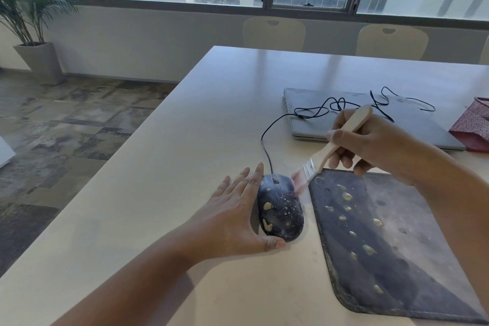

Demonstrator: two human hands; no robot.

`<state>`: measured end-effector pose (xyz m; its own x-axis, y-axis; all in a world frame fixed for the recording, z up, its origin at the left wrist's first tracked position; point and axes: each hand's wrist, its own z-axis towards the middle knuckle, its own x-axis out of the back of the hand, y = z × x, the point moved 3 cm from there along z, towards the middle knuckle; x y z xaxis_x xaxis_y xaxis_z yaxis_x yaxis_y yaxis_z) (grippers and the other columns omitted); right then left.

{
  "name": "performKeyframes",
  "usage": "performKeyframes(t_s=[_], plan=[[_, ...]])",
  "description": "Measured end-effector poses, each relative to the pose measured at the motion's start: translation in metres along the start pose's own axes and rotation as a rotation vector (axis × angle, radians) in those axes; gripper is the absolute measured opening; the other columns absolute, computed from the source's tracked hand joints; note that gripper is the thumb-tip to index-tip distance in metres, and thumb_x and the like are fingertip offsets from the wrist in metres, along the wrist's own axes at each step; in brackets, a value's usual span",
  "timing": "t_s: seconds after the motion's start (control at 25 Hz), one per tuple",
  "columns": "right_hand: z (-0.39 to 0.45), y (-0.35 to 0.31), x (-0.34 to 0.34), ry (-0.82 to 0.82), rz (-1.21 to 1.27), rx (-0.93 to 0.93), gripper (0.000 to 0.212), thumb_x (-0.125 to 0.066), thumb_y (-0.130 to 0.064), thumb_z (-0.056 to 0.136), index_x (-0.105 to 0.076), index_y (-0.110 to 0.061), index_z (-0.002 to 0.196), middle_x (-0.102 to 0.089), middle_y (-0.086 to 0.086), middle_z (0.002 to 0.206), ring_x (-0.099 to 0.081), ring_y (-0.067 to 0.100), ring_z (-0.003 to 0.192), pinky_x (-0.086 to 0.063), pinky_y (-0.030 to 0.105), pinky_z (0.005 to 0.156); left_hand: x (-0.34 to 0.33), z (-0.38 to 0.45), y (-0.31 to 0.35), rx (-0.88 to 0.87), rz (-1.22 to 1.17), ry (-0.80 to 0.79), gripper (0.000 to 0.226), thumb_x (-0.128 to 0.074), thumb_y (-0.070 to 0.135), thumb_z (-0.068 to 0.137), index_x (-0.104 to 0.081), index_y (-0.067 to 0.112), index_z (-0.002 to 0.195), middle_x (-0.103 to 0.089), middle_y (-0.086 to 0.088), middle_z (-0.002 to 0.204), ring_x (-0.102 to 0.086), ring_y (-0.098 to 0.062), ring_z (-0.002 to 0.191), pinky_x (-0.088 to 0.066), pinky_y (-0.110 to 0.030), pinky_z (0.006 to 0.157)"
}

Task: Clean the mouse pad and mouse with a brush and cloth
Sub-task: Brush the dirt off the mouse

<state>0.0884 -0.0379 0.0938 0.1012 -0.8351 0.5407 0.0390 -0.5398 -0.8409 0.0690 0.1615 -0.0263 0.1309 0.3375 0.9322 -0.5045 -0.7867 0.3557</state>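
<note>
At the far left of the frame a potted palm (29,16) stood on the floor under the window. Lower and toward the centre, your left hand (235,217) lay on the pale surface (164,167) with fingers straight and spread, its palm side against the left flank of the mouse (281,209) and the thumb tucked at the mouse's near end; that grip was flat and steadying, not curled round anything. The dark mouse sat just left of centre, off the pad, spotted with cream blobs and white specks, its cable (267,140) running up toward the closed laptop (352,116) in the upper right. The brush (328,151) angled down from the right, its blurred bristles at the mouse's upper right edge, beside the pad's top left corner. Your right hand (370,143) had its grip closed round the wooden handle, fingers curled under and the thumb on top. The mouse pad (412,241) filled the lower right, dark, dusty, dotted with the same cream blobs, its left edge just beside the mouse. At the far right edge lay a red patterned cloth (473,127), against the laptop
</note>
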Motion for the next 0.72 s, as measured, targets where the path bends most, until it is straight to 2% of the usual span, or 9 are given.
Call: performKeyframes(t_s=[0.08, 0.2, 0.32, 0.44, 0.52, 0.72], plan=[[-0.001, -0.004, -0.002, 0.022, 0.054, 0.043, 0.020, -0.050, -0.016, 0.093, -0.045, -0.015, 0.075, -0.067, 0.003, 0.053, -0.051, 0.005, 0.041, -0.041, 0.018, 0.034, 0.000, 0.001, 0.000, 0.004, -0.002, 0.003, 0.117, -0.036, 0.088, 0.057, 0.039, 0.036, 0.129, 0.017, 0.030, 0.138, 0.037, 0.019, 0.118, 0.017, -0.018, 0.107], [-0.004, -0.004, -0.014, -0.049, 0.038, 0.056, 0.018, -0.052, -0.019, 0.093, -0.045, -0.016, 0.077, -0.069, 0.004, 0.057, -0.052, 0.005, 0.043, -0.040, 0.017, 0.034, 0.000, 0.001, 0.000, 0.007, -0.001, 0.002, 0.119, -0.036, 0.088, 0.056, 0.030, 0.032, 0.138, 0.015, 0.025, 0.147, 0.036, 0.016, 0.121, 0.015, -0.021, 0.110], [-0.010, -0.007, -0.015, -0.097, -0.035, 0.080, 0.018, -0.053, -0.016, 0.092, -0.046, -0.015, 0.075, -0.068, 0.004, 0.055, -0.050, 0.005, 0.041, -0.037, 0.016, 0.035, 0.001, 0.000, 0.000, 0.010, -0.004, -0.006, 0.120, -0.037, 0.088, 0.057, 0.032, 0.032, 0.137, 0.018, 0.027, 0.143, 0.037, 0.016, 0.120, 0.016, -0.021, 0.109], [-0.013, -0.012, -0.014, -0.066, -0.022, 0.144, 0.018, -0.054, -0.016, 0.090, -0.047, -0.017, 0.073, -0.069, 0.005, 0.057, -0.051, 0.006, 0.043, -0.037, 0.015, 0.035, 0.002, 0.000, 0.001, 0.009, 0.002, -0.007, 0.119, -0.037, 0.088, 0.056, 0.035, 0.034, 0.134, 0.022, 0.029, 0.136, 0.038, 0.019, 0.117, 0.017, -0.019, 0.107], [-0.014, -0.013, -0.016, -0.048, -0.032, 0.163, 0.019, -0.054, -0.016, 0.090, -0.047, -0.018, 0.073, -0.070, 0.004, 0.058, -0.051, 0.006, 0.044, -0.038, 0.016, 0.035, 0.002, 0.001, 0.001, 0.009, 0.001, -0.010, 0.118, -0.036, 0.089, 0.056, 0.036, 0.034, 0.133, 0.021, 0.029, 0.136, 0.039, 0.019, 0.116, 0.018, -0.018, 0.107], [-0.017, -0.015, -0.018, -0.132, -0.066, 0.164, 0.018, -0.054, -0.017, 0.089, -0.048, -0.017, 0.071, -0.069, 0.006, 0.058, -0.050, 0.006, 0.044, -0.038, 0.017, 0.036, 0.002, 0.001, 0.001, 0.010, -0.003, -0.009, 0.119, -0.037, 0.087, 0.058, 0.030, 0.031, 0.138, 0.014, 0.028, 0.145, 0.035, 0.016, 0.122, 0.018, -0.018, 0.106]])
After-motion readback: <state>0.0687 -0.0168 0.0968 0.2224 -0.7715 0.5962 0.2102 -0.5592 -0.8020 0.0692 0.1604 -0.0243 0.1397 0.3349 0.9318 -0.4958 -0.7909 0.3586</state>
